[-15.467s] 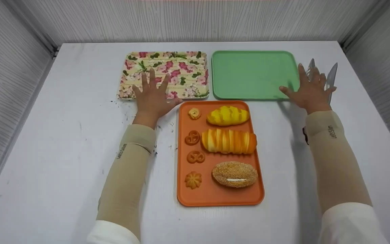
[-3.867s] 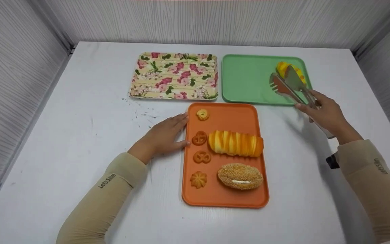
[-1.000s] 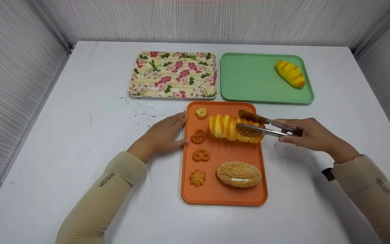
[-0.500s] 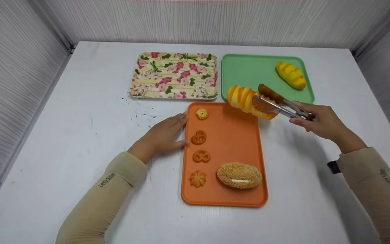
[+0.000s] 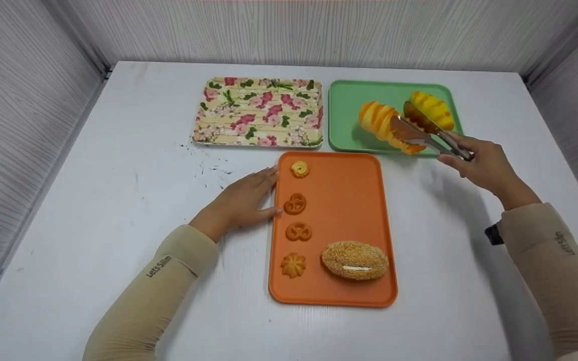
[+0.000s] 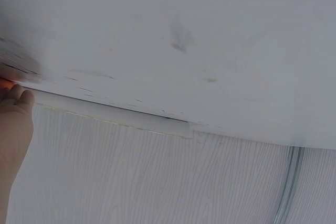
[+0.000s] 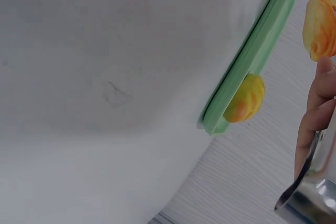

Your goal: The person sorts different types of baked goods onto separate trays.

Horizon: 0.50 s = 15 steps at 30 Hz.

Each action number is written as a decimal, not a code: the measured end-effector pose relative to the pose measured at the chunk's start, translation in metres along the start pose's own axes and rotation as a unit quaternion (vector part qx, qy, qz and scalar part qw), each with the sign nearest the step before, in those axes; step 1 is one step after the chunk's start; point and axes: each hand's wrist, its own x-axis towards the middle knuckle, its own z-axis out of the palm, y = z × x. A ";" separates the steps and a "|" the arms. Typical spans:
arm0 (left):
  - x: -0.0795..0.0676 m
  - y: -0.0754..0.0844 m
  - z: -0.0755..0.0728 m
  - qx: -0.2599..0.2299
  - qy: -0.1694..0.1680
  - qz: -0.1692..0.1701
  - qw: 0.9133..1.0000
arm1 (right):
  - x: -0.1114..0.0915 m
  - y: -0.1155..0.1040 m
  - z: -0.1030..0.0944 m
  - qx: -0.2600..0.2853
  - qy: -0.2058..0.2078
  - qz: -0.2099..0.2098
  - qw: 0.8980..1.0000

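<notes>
Head view: right hand (image 5: 485,164) grips tongs (image 5: 408,131) clasping ridged bread (image 5: 378,119); left hand (image 5: 240,201), fingers extended, apparently touches the orange tray (image 5: 346,205).

Right hand (image 7: 314,116) gripping metal tongs (image 7: 311,202), bread (image 7: 321,22) just beyond it; yellow bun (image 7: 247,98) partly hidden by green tray (image 7: 257,51).

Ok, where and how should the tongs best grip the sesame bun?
Probably grip the sesame bun across its middle, tongs coming from the right, one blade along each long side: it lies crosswise as an oval on the orange tray, right end beside the rim, flower-shaped cookie to its left.
</notes>
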 end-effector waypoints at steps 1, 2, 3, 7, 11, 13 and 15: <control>0.000 0.000 0.000 -0.001 -0.001 0.000 1.000 | 0.001 0.001 -0.001 -0.002 0.002 0.001 1.000; 0.000 0.000 0.000 -0.001 -0.001 0.001 1.000 | 0.002 0.003 -0.002 -0.004 0.003 0.002 1.000; 0.000 0.000 0.000 -0.002 -0.002 0.001 1.000 | 0.003 0.005 -0.002 -0.006 0.004 0.006 1.000; 0.000 0.000 -0.001 -0.004 -0.004 -0.001 1.000 | 0.007 0.012 -0.005 -0.015 0.007 0.024 1.000; 0.000 0.000 0.000 -0.001 0.000 -0.001 1.000 | 0.009 0.020 -0.008 -0.024 0.010 0.037 0.999; 0.000 0.000 0.000 0.000 0.004 0.001 1.000 | 0.010 0.024 -0.009 -0.029 0.010 0.041 0.999; 0.000 -0.001 0.000 0.001 0.006 0.002 1.000 | 0.011 0.028 -0.010 -0.031 0.008 0.046 0.998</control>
